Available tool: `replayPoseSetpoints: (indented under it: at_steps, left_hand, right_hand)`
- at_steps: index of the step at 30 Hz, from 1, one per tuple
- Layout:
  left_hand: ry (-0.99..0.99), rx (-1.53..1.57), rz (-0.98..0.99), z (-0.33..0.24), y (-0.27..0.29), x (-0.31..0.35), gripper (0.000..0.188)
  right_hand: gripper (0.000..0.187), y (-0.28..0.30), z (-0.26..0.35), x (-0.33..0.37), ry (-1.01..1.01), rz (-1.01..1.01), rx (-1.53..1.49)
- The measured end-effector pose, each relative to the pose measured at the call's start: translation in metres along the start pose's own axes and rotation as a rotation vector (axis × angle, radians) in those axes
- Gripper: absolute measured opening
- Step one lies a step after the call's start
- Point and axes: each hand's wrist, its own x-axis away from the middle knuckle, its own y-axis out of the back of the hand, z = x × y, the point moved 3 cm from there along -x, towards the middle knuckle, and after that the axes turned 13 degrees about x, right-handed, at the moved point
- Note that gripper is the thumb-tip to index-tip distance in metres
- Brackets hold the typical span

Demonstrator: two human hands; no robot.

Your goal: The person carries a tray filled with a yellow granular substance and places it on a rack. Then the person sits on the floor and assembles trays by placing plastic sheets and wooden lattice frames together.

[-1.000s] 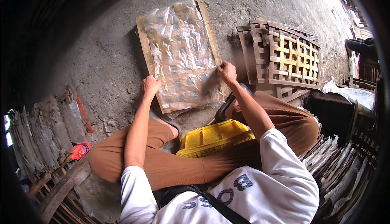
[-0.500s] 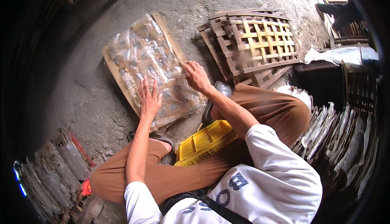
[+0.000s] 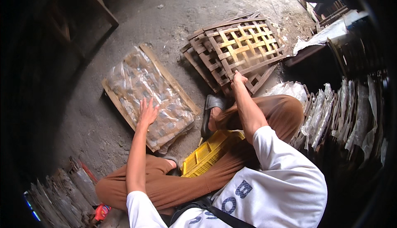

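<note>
On the dusty concrete floor [image 3: 165, 25], a person sits low with bent knees in brown trousers. Their left hand [image 3: 147, 111] lies flat and open, fingers spread, on a flat wooden tray [image 3: 124, 104] that is covered with clear plastic wrap [image 3: 144, 91]. It presses down on the near part of the wrap and grips nothing. This tray lies on the floor to the left, a bit tilted, just beyond the left knee.

Their right hand [image 3: 237, 80] reaches farther out and to the right. Its fingers are curled shut on the near edge of a stack of woven bamboo trays [image 3: 240, 46]. The stack leans on the floor, far and right of the wrapped tray, with a small gap between the two.

A yellow plastic crate [image 3: 209, 153] sits near, between the legs. A grey sandal [image 3: 210, 110] is on the foot just beside it.

More plastic-covered trays [image 3: 343, 108] stand on edge in a row at the right. Another bunch of them [image 3: 66, 190] stands at the near left.
</note>
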Motion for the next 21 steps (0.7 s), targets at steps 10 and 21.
replayPoseSetpoints:
  at_steps: [10,21]
  left_hand:
    - [-0.305,0.288,-0.133,-0.135,0.138,0.066,0.056]
    - [-0.508,1.341,0.094,-0.294,0.174,0.139,0.087]
  right_hand:
    - [0.015,0.072,0.18,0.143,0.678,-0.02,-0.486]
    - [0.018,0.17,0.17,0.382,1.99,0.33,0.172]
